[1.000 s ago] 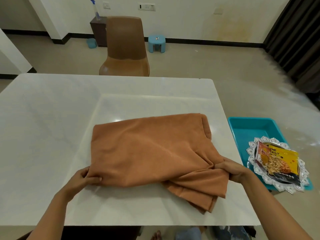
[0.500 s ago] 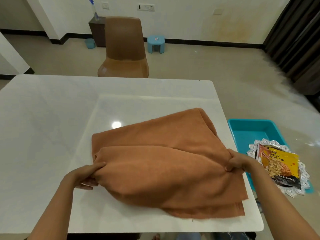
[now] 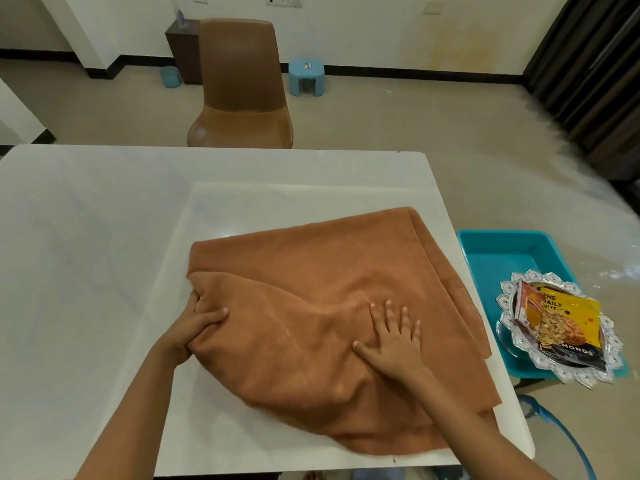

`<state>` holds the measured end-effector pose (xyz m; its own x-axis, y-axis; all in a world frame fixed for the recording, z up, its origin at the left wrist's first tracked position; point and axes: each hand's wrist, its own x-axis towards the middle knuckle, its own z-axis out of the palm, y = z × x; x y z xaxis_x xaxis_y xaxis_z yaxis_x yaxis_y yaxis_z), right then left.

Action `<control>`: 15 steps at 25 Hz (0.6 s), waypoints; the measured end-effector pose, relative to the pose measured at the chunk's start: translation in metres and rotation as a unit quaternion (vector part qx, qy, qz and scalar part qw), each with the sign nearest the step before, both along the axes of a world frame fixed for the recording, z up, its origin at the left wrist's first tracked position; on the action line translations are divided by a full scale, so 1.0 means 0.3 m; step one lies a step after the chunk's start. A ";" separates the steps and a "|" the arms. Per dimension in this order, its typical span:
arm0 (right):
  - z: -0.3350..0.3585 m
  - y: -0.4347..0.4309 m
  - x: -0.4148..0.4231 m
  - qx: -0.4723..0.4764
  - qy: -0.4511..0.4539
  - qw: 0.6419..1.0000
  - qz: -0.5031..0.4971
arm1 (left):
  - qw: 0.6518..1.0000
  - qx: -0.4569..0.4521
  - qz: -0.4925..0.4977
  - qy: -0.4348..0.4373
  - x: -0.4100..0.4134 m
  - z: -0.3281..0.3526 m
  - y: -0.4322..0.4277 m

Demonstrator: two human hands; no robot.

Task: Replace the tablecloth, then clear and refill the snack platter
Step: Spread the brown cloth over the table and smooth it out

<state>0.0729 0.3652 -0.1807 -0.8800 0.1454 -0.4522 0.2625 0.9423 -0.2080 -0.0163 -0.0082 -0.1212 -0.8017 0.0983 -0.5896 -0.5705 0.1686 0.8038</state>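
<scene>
Left hand (image 3: 194, 329) pinches tablecloth (image 3: 311, 306) edge; right hand (image 3: 394, 336) flat, open. Risk: cloth slides off table (image 3: 86, 237) right edge.

Two bare forearms in view, no sleeves down to lower frame edge. Left hand (image 3: 194, 327) and right hand (image 3: 394, 336) bare: no gloves, rings, watch or bracelets visible. Wrists plain. Fingers (image 3: 388, 311) slim, nails short and unpainted, pale tips showing. Upper arms, clothing out of frame.
</scene>
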 end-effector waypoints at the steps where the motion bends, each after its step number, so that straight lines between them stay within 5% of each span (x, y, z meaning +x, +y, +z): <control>1: -0.012 -0.011 -0.019 0.001 0.013 1.000 -0.013 | 0.998 -0.020 0.011 0.059 -0.033 -0.001 0.012; 5: -0.015 -0.037 -0.137 -0.010 0.021 0.998 -0.051 | 0.927 -0.270 0.032 0.258 -0.169 0.010 0.095; 8: 0.011 -0.024 -0.183 -0.121 0.049 0.989 -0.066 | 0.783 -0.511 -0.046 0.351 -0.180 0.022 0.196; 10: 0.024 0.025 -0.138 -0.167 0.157 0.965 -0.129 | 0.725 -0.545 -0.158 0.391 -0.109 -0.014 0.267; 15: -0.014 0.150 0.083 0.017 0.182 0.961 -0.207 | 0.778 -0.524 -0.279 0.205 0.045 -0.191 0.309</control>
